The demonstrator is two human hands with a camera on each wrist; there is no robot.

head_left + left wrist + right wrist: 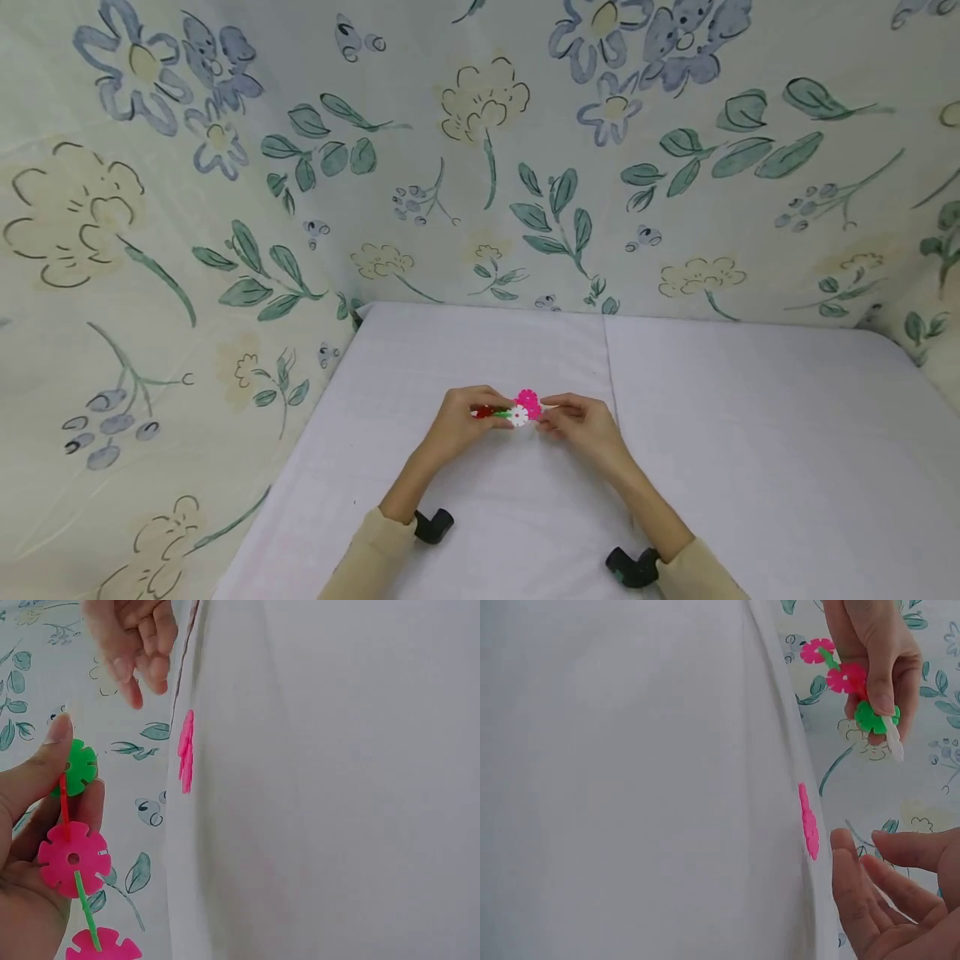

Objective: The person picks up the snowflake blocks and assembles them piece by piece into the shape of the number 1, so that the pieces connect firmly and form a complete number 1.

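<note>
My left hand (pixel 454 423) pinches a chain of slotted plastic discs (pixel 88 862) between thumb and fingers. Pink, red and green discs are joined edge to edge in it, and a white disc (pixel 517 416) stands at the end toward the right hand. Two overlapping pink discs (pixel 528 402) lie on the white cloth between the hands; both wrist views show them edge-on (pixel 808 825). My right hand (pixel 592 429) is just right of these pink discs, thumb and fingers apart, with nothing between them in the right wrist view.
A white cloth (pixel 750 433) covers the table, with a seam running front to back near the middle. Floral fabric (pixel 420 167) hangs behind and at the left side. Black wrist devices (pixel 435 527) sit at both beige sleeves.
</note>
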